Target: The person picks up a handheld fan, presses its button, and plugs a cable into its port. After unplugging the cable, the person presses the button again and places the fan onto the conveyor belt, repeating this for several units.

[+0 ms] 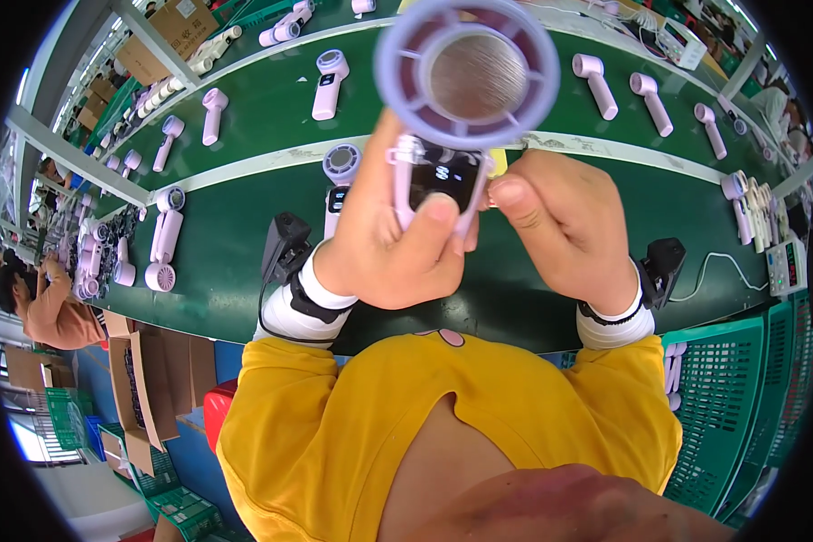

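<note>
A lilac handheld fan [474, 77] is raised close in front of me, its round ringed head at the top and a lit dark display on its body. My left hand [384, 257] is wrapped round the handle, with the thumb lying at the lower edge of the display. Close to the fan's right side, my right hand [569, 221] is closed, thumb against curled fingers. Whatever that pinch holds, if anything, is hidden. A small yellow patch [499, 163] shows between the fan and the right hand. Behind my left wrist, another lilac fan [341, 164] is partly covered.
Several lilac fans stand or lie along the green bench [533, 280] and the green belt beyond a pale rail [244, 167]. At right are a small white meter [787, 268] with a cable and a green crate [718, 411]. A co-worker [59, 303] sits at far left.
</note>
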Motion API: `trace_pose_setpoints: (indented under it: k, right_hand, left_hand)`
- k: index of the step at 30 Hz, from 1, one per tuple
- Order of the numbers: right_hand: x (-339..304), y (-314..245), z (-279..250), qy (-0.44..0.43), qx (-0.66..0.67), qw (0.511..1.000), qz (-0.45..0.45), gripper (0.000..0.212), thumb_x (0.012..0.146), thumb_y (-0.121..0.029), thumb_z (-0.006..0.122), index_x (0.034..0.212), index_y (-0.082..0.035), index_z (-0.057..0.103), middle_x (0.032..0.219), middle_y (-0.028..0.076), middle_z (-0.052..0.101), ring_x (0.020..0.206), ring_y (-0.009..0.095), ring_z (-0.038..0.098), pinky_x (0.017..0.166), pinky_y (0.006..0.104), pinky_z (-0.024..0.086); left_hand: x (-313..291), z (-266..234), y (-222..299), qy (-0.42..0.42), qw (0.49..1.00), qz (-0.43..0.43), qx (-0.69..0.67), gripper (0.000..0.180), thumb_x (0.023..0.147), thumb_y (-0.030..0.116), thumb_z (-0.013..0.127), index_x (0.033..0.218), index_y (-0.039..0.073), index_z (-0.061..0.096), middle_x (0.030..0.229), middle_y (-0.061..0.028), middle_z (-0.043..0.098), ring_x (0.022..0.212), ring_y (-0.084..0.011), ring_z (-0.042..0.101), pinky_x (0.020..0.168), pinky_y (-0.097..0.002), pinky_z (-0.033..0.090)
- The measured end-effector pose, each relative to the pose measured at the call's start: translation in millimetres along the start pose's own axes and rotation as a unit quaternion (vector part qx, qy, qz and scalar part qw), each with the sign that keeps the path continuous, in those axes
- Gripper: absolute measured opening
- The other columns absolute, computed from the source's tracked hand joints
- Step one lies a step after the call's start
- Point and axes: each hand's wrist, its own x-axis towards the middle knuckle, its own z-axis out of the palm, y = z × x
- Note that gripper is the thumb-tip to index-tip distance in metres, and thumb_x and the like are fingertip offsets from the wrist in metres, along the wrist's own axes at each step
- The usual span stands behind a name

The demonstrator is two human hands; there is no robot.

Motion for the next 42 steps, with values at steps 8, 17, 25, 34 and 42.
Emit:
trace_pose_setpoints:
  k: [8,17,25,34,42]
  right_hand:
    - [2,0,-13,0.178,0.036,0.983,0.034,0.029,0.088,-0.02,0.049,0.067,-0.001,0.049,0.055,0.005,0.039,0.046,0.017,0.035,0.045,0.0257,0.035]
    - [-15,7,-38,0.272,-0.019,0.962,0.033,0.029,0.092,-0.019,0.039,0.073,0.001,0.049,0.066,0.004,0.044,0.059,0.01,0.036,0.067,0.0261,0.038]
    - [-28,-11,-94,0.388,0.159,0.907,-0.037,0.032,0.092,-0.021,0.033,0.067,-0.003,0.04,0.059,0.002,0.032,0.052,0.01,0.024,0.05,0.0257,0.021]
    - [-36,-20,-97,0.4,0.165,0.899,-0.077,0.033,0.092,-0.023,0.031,0.064,-0.005,0.036,0.058,0.001,0.029,0.052,0.01,0.023,0.049,0.0252,0.017]
    - [-36,-12,-99,0.388,0.133,0.908,-0.084,0.029,0.088,-0.02,0.033,0.063,-0.006,0.037,0.058,0.002,0.028,0.051,0.01,0.022,0.049,0.0266,0.017]
  left_hand:
    - [-34,-23,48,-0.01,0.949,0.29,-0.12,0.049,0.083,0.036,0.042,0.119,0.003,0.034,0.096,-0.0141,0.049,0.073,-0.02,0.052,0.064,-0.0344,0.044]
    - [-24,14,34,0.077,0.969,0.233,-0.039,0.051,0.076,0.035,0.054,0.117,0.007,0.04,0.094,-0.0117,0.052,0.077,-0.0238,0.052,0.067,-0.0335,0.043]
    - [141,-50,-161,0.077,0.94,-0.312,-0.112,0.029,0.072,0.006,0.059,0.095,-0.01,0.05,0.088,-0.0174,0.06,0.077,-0.0243,0.06,0.07,-0.0342,0.05]
    - [174,-50,-284,0.135,0.718,-0.23,0.642,0.032,0.069,0.011,0.057,0.09,-0.011,0.051,0.084,-0.0223,0.057,0.084,-0.0361,0.058,0.075,-0.0407,0.046]
    - [72,-42,-98,-0.075,0.72,0.076,0.685,0.018,0.075,0.016,0.053,0.078,-0.001,0.051,0.078,-0.0165,0.05,0.077,-0.0333,0.05,0.064,-0.0401,0.041]
